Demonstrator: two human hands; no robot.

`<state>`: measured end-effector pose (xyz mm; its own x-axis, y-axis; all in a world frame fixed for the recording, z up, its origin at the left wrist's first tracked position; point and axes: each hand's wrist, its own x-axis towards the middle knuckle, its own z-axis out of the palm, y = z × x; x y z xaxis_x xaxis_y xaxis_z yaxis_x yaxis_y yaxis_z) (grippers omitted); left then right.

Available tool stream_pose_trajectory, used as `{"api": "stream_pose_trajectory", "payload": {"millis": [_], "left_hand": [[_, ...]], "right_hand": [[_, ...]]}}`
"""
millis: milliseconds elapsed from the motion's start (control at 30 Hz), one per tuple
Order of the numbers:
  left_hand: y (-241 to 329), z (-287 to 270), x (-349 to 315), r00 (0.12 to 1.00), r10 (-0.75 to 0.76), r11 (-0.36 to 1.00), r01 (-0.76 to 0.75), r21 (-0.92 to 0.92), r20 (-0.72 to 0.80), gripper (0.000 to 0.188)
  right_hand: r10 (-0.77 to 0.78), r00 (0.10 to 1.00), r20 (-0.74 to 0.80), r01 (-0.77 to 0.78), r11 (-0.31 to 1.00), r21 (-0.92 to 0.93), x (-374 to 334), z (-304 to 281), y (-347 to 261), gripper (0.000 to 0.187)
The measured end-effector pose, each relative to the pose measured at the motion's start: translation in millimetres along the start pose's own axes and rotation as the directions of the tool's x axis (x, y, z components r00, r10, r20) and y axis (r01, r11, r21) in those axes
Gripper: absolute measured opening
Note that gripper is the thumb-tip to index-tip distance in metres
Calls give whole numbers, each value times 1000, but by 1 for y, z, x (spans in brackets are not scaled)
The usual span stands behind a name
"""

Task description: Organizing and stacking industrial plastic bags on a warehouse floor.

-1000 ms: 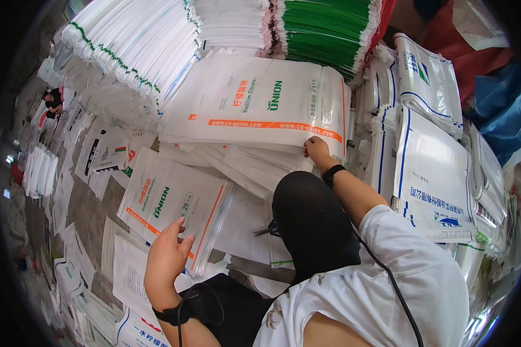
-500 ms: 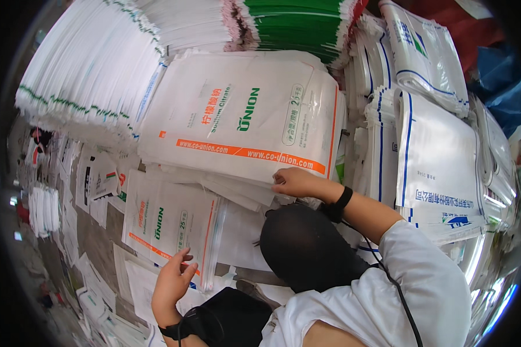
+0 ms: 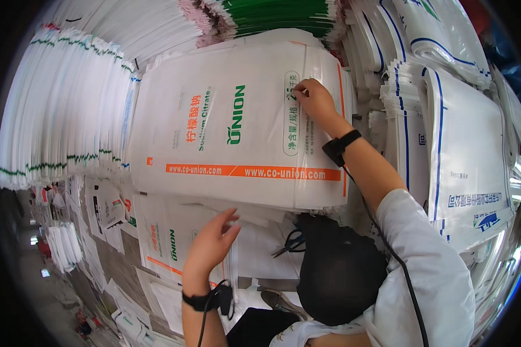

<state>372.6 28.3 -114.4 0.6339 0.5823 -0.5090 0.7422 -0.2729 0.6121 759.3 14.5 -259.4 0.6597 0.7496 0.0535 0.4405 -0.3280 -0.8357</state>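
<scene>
A stack of white woven sacks (image 3: 214, 75) with orange bands and green and orange print lies flat in front of me. Over the right part of its top sack is my right hand (image 3: 317, 103), fingertips pinched together close to the green print; whether sack material is between them is hidden. My left hand (image 3: 213, 238) hovers below the stack's near edge, thumb apart from the bent fingers, holding nothing. Beneath it lies a lower pile of similar sacks (image 3: 162, 240). Scissors (image 3: 289, 244) with dark handles show beside my black-clad knee (image 3: 341, 272).
Tall stacks of white sacks with green-stitched edges (image 3: 63, 110) rise at left. Green sacks (image 3: 278, 17) are piled at the back. Folded white sacks with blue stripes (image 3: 469, 150) stand at right. Loose sacks (image 3: 127, 324) lie on the floor at lower left.
My right hand has moved from the stack's near edge up and across onto the top sack. My left hand has shifted up and right. The view has shifted, and the scissors now show.
</scene>
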Motion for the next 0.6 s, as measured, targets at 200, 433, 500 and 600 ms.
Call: {"api": "stream_pose_trajectory", "payload": {"millis": [200,433,500,600], "left_hand": [[41,48,102,949,308,940,-315,-134,-66,38],[60,75,189,910,363,916,-388,-105,-200,35],[72,79,208,933,293,941,-320,-110,-208,40],[83,81,238,927,244,922,-313,-229,-283,45]], "right_hand": [[-194,972,-135,200,979,37,0,8,10,20],[214,976,43,-196,771,606,5,-1,29,19],[197,980,-26,-91,560,823,2,-3,38,15],[165,985,-53,-59,605,794,-1,8,32,17]]}}
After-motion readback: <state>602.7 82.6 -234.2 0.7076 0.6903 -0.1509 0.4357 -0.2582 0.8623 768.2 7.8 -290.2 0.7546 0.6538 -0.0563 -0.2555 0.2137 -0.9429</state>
